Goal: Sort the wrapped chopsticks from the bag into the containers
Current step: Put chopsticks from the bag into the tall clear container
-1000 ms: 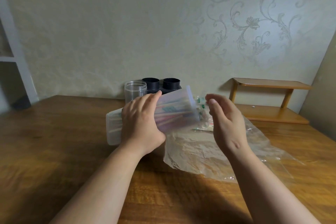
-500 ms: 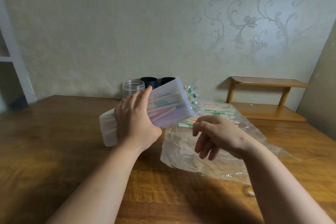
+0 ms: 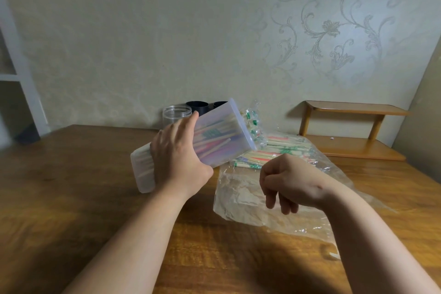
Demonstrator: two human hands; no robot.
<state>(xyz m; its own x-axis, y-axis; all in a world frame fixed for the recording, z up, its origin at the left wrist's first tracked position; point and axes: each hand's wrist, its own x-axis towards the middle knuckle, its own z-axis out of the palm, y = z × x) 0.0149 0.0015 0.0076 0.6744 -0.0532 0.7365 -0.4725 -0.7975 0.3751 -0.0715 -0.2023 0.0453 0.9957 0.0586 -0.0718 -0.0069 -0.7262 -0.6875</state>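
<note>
Diagonally, container (image 3: 222,141) mouth up-right.

Wall (image 3: 167,31): pale cream-green wallpaper with a faint mottled texture is seen across the whole back of the view.
Ornament (image 3: 329,28): a scrolling floral motif with a slight sheen is printed on the upper right of the wallpaper.
Side wall (image 3: 424,107): a plainer beige surface is met at the right edge, forming a corner.
Desk (image 3: 71,186): warm brown wood with strong grain is spread over the lower half, its far edge set against the wall.
Wooden shelf (image 3: 353,108): a low two-level stand in lighter wood is placed at the desk's far right, its top board carried on two posts.
White shelving (image 3: 14,76): a white frame is cut off by the left edge.
Light: soft and diffuse; a brighter patch is cast on the upper right wallpaper.
</note>
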